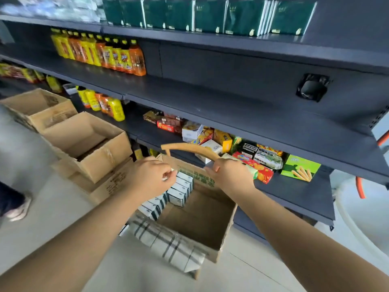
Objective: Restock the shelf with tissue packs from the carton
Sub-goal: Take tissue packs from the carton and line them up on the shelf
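Tissue packs (181, 187) stand in a row inside the carton (210, 224), along its left wall, and the right part of the carton floor is bare. The left hand (147, 175) has its fingertips closed in a pinch on something small and white at the top of the row; it looks like the edge of a pack, but I cannot tell for sure. The right hand (229, 175) is just beside the carton's far wall and its fingers are curled around the flap (189, 149), holding it up and back so the opening stays free.

The step in hand seems to be the picking of a pack out of the carton. Behind the carton, the shelf (231, 106) above it is bare on its right part, while green packs (210, 15) already stand on the top level. Left of the carton are open boxes (84, 144), and a checked cloth (166, 245) hangs over its near wall.

The next move probably needs a firmer grip on one pack, then a lift straight up past the flap.
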Available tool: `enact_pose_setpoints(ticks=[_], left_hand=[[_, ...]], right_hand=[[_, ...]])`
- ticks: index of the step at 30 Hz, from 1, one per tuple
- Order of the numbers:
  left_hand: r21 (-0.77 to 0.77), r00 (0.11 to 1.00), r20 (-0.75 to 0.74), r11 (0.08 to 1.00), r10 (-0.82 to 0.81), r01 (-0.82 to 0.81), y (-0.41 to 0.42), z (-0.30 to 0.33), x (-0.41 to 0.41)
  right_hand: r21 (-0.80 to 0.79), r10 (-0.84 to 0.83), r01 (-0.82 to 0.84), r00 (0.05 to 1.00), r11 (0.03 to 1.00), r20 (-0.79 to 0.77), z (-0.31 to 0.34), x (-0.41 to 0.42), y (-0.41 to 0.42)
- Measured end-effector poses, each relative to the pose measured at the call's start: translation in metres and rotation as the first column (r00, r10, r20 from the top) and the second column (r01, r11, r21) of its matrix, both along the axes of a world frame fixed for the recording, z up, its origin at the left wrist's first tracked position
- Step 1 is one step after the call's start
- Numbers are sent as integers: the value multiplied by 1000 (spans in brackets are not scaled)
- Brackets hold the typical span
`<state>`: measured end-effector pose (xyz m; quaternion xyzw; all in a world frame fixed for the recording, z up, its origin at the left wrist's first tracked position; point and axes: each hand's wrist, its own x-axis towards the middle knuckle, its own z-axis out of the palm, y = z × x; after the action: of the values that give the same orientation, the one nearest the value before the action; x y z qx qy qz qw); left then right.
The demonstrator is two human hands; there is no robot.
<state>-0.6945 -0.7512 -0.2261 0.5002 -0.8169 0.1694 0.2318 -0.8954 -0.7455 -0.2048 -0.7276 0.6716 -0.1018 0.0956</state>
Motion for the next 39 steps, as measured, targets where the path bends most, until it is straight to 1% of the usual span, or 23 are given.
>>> enact_pose_setpoints(ticks=[3, 5, 8, 12, 16, 18, 20, 22, 25, 27, 29, 32, 33, 34, 36, 37, 39], left_hand=[[36, 1000, 8, 999, -18, 18, -16, -19, 30], [108, 997, -19, 991, -76, 77, -26, -33, 53], [158, 995, -25, 982, -97, 100, -37, -54, 80], [260, 990, -52, 956, -129, 139, -51, -79, 107], [280, 991, -63, 952, -114, 127, -69, -99, 116], [315, 992, -83, 942, -94, 116, -77, -111, 120], [396, 990, -131, 912, -57, 105, -87, -128, 124], [485, 984, -176, 873, 34, 57, -96, -143, 127], [574, 970, -159, 817, 185, -61, -115, -164, 120], [562, 977, -144, 826, 158, -51, -126, -177, 115], [532, 980, -139, 845, 144, -49, -137, -189, 112], [550, 973, -155, 833, 171, -59, -146, -210, 118], [580, 971, -145, 811, 191, -73, -149, -216, 119], [647, 962, -142, 757, 233, -88, -152, -225, 119], [763, 940, -140, 639, 310, -97, -155, -243, 113], [784, 941, -139, 615, 310, -87, -155, -252, 110], [798, 956, -153, 601, 251, -30, -153, -272, 105]], right_hand=[[81, -19, 20, 1000, 996, -8, -16, 35, -7], [127, -62, 59, 998, 990, 22, -28, 55, -11], [172, -140, 127, 988, 977, 66, -47, 78, -13], [279, -274, 211, 939, 937, 210, -78, 101, -21], [396, -378, 264, 893, 880, 244, -111, 105, -42], [450, -428, 285, 866, 846, 257, -130, 104, -55], [516, -494, 308, 826, 799, 273, -157, 102, -75], [596, -564, 321, 778, 736, 276, -183, 99, -93], [694, -651, 326, 710, 642, 269, -223, 99, -120], [764, -727, 323, 634, 559, 264, -249, 102, -136], [832, -814, 308, 520, 461, 259, -273, 107, -153], [917, -919, 281, 355, 282, 174, -302, 110, -172], [938, -945, 259, 289, 230, 151, -309, 111, -177], [955, -967, 237, 223, 177, 124, -320, 112, -181], [976, -991, 187, 100, 107, 90, -341, 115, -188], [984, -995, 148, 36, 96, 91, -350, 118, -191], [991, -992, 89, -69, 99, 105, -367, 122, -195]])
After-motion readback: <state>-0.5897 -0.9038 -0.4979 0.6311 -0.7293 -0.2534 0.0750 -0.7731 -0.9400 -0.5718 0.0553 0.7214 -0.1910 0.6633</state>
